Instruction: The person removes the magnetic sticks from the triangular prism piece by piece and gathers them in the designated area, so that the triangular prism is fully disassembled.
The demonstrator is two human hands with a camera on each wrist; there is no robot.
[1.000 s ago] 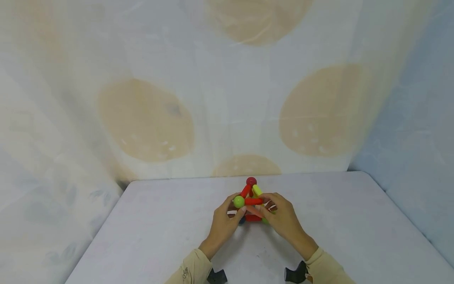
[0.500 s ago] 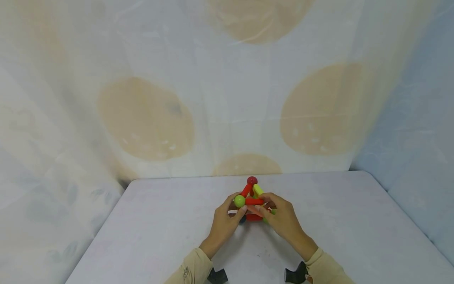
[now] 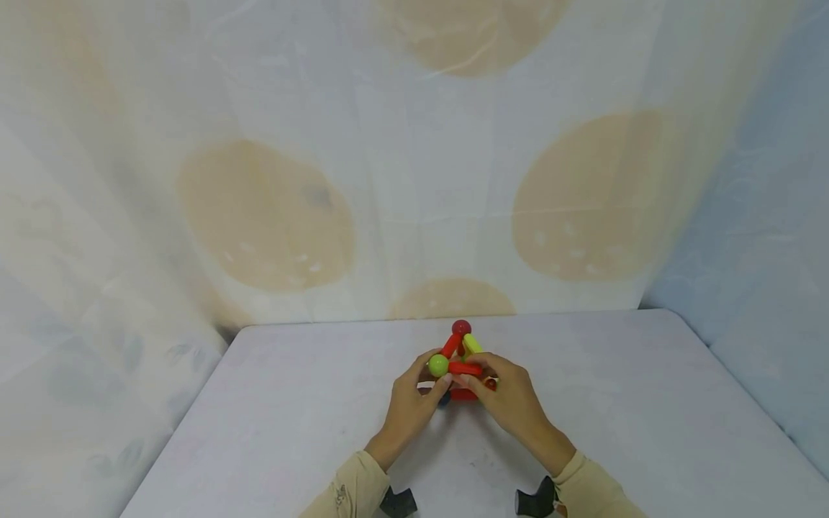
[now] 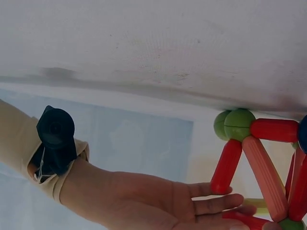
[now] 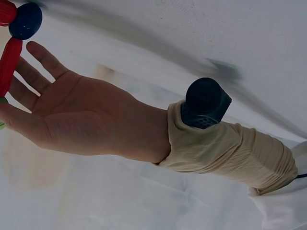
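— Where is the toy, and what is it?

— A small frame of rods and balls [image 3: 461,363] stands on the white table [image 3: 291,424], near the table's far edge and midway between its sides. A dark red ball [image 3: 461,327] tops it; a red rod [image 3: 450,345] and a yellow rod [image 3: 472,343] slope down from that ball. A green ball [image 3: 438,365] sits at the frame's left corner, with another red rod [image 3: 465,368] running across from it.

— What is the left hand doing?

— The left hand [image 3: 411,403] is at the frame's left side, its fingertips against the green ball and the parts just below it. In the right wrist view its fingers [image 5: 43,57] lie fairly straight, beside a dark blue ball [image 5: 25,20] and a red rod [image 5: 8,64]. Whether they actually pinch anything, I cannot tell.

— And the right?

— The right hand [image 3: 512,403] is on the frame's right side, fingers curled round its lower rods. The left wrist view shows its fingers [image 4: 216,203] under the red and orange rods [image 4: 261,177].

— Anything else around the frame?

— Behind the table hangs a pale cloth [image 3: 414,158] with large beige circles. A black camera mount [image 3: 396,502] sits at each beige sleeve.
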